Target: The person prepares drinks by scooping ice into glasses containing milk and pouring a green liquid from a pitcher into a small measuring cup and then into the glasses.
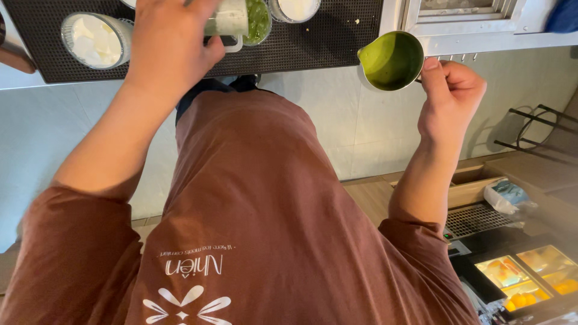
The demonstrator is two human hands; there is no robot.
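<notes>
My left hand (171, 45) is closed around a clear plastic cup (232, 18) with white and green drink in it, which stands on a black rubber bar mat (328, 42) on the counter. To the right, my right hand (451, 90) holds a small metal pitcher (391, 60) by its handle, beside the mat's right end. The pitcher is level, has green liquid inside, and its spout points left. A second cup with green contents (260, 21) stands right behind the held cup, partly hidden by it.
A cup of white chunks (96, 39) stands at the mat's left, and another white-filled cup (295, 7) at the top edge. Lower right are trays of orange fruit (524, 277), a metal grate (475, 218) and a black wire rack (536, 129).
</notes>
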